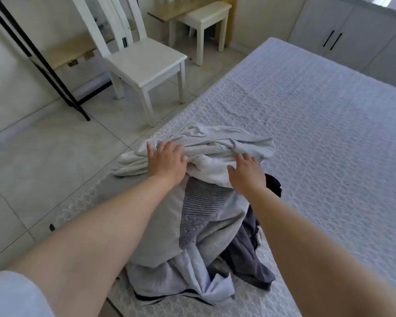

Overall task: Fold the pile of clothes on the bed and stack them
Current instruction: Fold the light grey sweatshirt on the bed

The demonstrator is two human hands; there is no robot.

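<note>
Our left hand (pixel 166 162) and right hand (pixel 247 173) rest flat, fingers spread, gripping nothing, on the pale garment (pixel 215 143) lying crosswise atop the pile (pixel 206 236) at frame centre.

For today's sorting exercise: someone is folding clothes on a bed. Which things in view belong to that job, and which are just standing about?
Belong to the job:
- pile of clothes
- light grey garment on top of it
- left hand and right hand, both on that garment
- bed

Just standing about:
- white chair
- stool
- cabinet
- black rack
</note>
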